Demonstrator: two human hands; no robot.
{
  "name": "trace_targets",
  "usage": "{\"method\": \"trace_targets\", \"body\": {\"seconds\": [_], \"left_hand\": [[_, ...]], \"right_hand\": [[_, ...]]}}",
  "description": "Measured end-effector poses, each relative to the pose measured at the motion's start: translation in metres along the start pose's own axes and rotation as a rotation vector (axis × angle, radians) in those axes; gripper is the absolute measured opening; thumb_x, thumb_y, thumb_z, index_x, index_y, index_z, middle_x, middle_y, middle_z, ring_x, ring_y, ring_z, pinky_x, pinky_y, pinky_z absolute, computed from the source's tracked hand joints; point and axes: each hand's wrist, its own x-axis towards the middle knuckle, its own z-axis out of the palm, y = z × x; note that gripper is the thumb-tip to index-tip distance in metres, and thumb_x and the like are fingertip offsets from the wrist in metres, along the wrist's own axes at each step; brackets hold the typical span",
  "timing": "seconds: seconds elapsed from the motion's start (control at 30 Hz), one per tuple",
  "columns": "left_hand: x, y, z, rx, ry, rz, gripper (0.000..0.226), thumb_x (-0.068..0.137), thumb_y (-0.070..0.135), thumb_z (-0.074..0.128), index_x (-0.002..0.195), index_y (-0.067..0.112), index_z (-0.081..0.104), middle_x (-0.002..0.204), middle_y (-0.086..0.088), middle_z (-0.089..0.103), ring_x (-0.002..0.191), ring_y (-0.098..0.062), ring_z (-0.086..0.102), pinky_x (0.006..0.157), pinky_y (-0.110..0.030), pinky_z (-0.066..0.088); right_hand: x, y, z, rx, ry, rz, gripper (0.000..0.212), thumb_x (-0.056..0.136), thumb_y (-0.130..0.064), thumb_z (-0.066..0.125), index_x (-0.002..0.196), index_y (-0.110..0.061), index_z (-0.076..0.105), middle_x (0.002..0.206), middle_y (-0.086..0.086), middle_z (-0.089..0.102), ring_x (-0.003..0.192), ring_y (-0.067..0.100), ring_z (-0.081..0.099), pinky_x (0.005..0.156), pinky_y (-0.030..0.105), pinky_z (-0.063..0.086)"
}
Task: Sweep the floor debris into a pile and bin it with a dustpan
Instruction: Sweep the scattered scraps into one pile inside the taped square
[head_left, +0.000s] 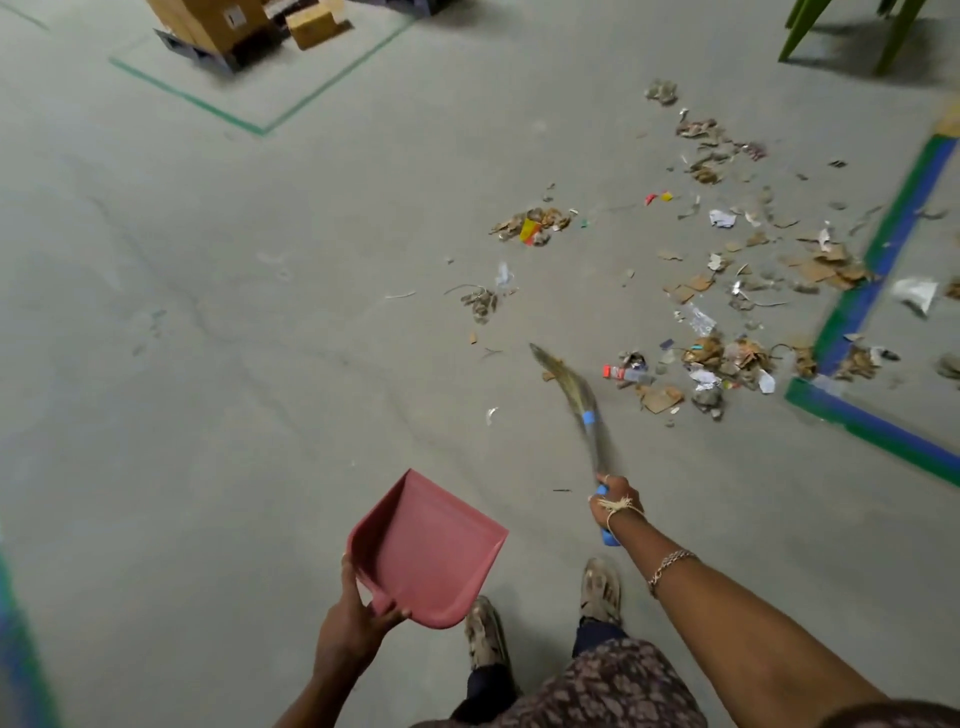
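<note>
At six o'clock of the head view, low in the frame: one person, two shoes, two hands. Left hand (358, 618), fingers wrapped round the handle of one pink dustpan (428, 551), which is carried clear of the floor, tilted, and holds nothing visible. Right hand (615, 501), at five o'clock, fist closed on the blue grip of one grass broom (569, 387); its bristle end (blurred) points toward twelve o'clock and reaches the near edge of the litter. Debris (727, 358), the task's thing: not one pile but loose clusters, roughly four denser clumps with many stray scraps between, spread from one o'clock to three o'clock; includes cardboard bits, paper, one small plastic bottle (626, 373). One green-and-blue tape border (883, 249) at three o'clock, with some scraps lying on and beyond it. One stack of cardboard boxes (223, 26) at eleven o'clock, inside a thin green floor line. Green legs (841, 31) at one o'clock, number unclear. No bin in view. Risks, as judged: a hard stroke would likely scatter light paper further rather than gather it; the bottle may roll away from the bristles; scraps past the tape may be missed; the dustpan, held tilted, would spill if loaded at that angle.
</note>
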Motion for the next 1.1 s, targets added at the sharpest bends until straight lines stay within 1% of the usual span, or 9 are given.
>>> {"method": "trace_targets", "body": {"seconds": [0.1, 0.23, 0.37, 0.47, 0.53, 0.6, 0.73, 0.87, 1.1], "left_hand": [[0.006, 0.029, 0.015, 0.022, -0.009, -0.004, 0.138, 0.065, 0.056, 0.09, 0.16, 0.035, -0.007, 0.065, 0.0, 0.064, 0.068, -0.032, 0.07, 0.054, -0.037, 0.045], [0.021, 0.062, 0.029, -0.027, -0.011, 0.021, 0.135, 0.062, 0.058, 0.091, 0.154, 0.044, -0.007, 0.062, -0.003, 0.066, 0.052, -0.028, 0.062, 0.053, -0.044, 0.054], [0.04, 0.084, 0.037, -0.032, 0.009, 0.023, 0.137, 0.059, 0.063, 0.089, 0.15, 0.049, -0.012, 0.073, -0.013, 0.072, 0.069, -0.041, 0.071, 0.058, -0.051, 0.058], [0.034, 0.111, 0.026, -0.011, -0.007, 0.035, 0.137, 0.062, 0.059, 0.091, 0.153, 0.043, -0.01, 0.073, -0.006, 0.072, 0.064, -0.035, 0.07, 0.055, -0.044, 0.056], [0.029, 0.124, 0.017, -0.007, -0.016, 0.034, 0.134, 0.065, 0.051, 0.092, 0.155, 0.04, -0.006, 0.067, 0.002, 0.067, 0.054, -0.025, 0.06, 0.052, -0.037, 0.05], [0.031, 0.13, 0.01, -0.012, -0.009, 0.028, 0.134, 0.066, 0.047, 0.093, 0.156, 0.039, -0.006, 0.07, -0.001, 0.067, 0.052, -0.023, 0.057, 0.051, -0.034, 0.048], [0.039, 0.14, 0.002, -0.076, -0.004, -0.019, 0.122, 0.071, 0.037, 0.092, 0.156, 0.032, 0.005, 0.071, -0.004, 0.069, 0.042, -0.018, 0.056, 0.04, -0.027, 0.044], [0.055, 0.142, -0.007, -0.096, -0.025, -0.013, 0.123, 0.073, 0.035, 0.092, 0.158, 0.031, 0.003, 0.069, -0.002, 0.069, 0.041, -0.017, 0.055, 0.038, -0.025, 0.042], [0.1, 0.128, -0.028, -0.08, -0.084, -0.028, 0.121, 0.073, 0.035, 0.092, 0.157, 0.031, 0.005, 0.072, -0.008, 0.07, 0.041, -0.018, 0.056, 0.037, -0.026, 0.042]], "right_hand": [[0.009, 0.031, -0.039, -0.011, 0.097, 0.033, 0.052, 0.091, -0.018, 0.058, 0.142, -0.025, 0.051, 0.136, 0.015, 0.058, 0.121, 0.036, 0.057, 0.1, 0.034, 0.046], [0.016, 0.063, -0.092, 0.032, 0.18, 0.036, 0.053, 0.09, -0.016, 0.058, 0.143, -0.022, 0.052, 0.136, 0.016, 0.059, 0.12, 0.038, 0.057, 0.1, 0.036, 0.045], [0.011, 0.077, -0.12, 0.142, 0.193, -0.054, 0.052, 0.09, -0.013, 0.064, 0.141, -0.019, 0.055, 0.139, 0.013, 0.058, 0.121, 0.037, 0.058, 0.101, 0.037, 0.047], [0.009, 0.08, -0.122, 0.21, 0.129, -0.119, 0.053, 0.087, -0.012, 0.07, 0.138, -0.022, 0.059, 0.129, 0.012, 0.065, 0.097, 0.032, 0.067, 0.089, 0.039, 0.055], [0.003, 0.072, -0.121, 0.247, 0.065, -0.162, 0.051, 0.086, -0.012, 0.072, 0.134, -0.025, 0.062, 0.105, 0.01, 0.072, 0.068, 0.021, 0.06, 0.07, 0.037, 0.058], [-0.009, 0.054, -0.121, 0.301, -0.02, -0.198, 0.042, 0.088, -0.007, 0.071, 0.126, -0.025, 0.067, 0.074, 0.005, 0.066, 0.051, 0.017, 0.053, 0.052, 0.029, 0.051], [-0.03, 0.017, -0.107, 0.381, -0.223, -0.14, 0.018, 0.09, -0.002, 0.064, 0.095, -0.016, 0.074, 0.065, 0.008, 0.058, 0.046, 0.02, 0.048, 0.045, 0.026, 0.042], [-0.032, -0.007, -0.08, 0.347, -0.4, -0.067, 0.014, 0.089, 0.002, 0.063, 0.096, -0.006, 0.072, 0.064, 0.013, 0.053, 0.045, 0.02, 0.044, 0.045, 0.026, 0.037], [-0.018, -0.024, -0.037, 0.423, -0.248, 0.137, 0.015, 0.087, 0.013, 0.054, 0.089, 0.006, 0.067, 0.055, 0.008, 0.043, 0.04, 0.017, 0.035, 0.044, 0.022, 0.028]]}}
